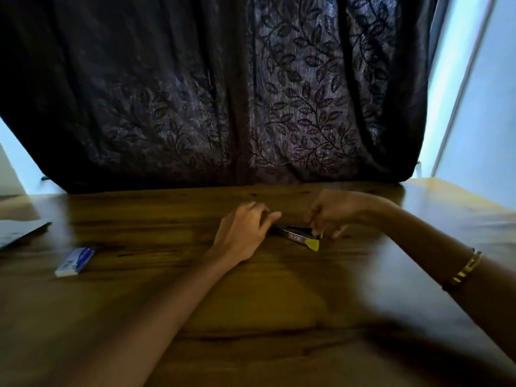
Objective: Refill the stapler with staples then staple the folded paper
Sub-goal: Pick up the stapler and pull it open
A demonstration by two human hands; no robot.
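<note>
A dark stapler with a yellow end lies on the wooden table, between my two hands. My left hand covers its left end with the fingers curled round it. My right hand is bent over the yellow end and its fingers pinch that end. A small blue and white staple box lies on the table well to the left. At the far left edge a pale sheet of paper is partly cut off by the frame.
A dark leaf-patterned curtain hangs right behind the table's far edge. Pale walls show at both sides. A gold bracelet sits on my right forearm.
</note>
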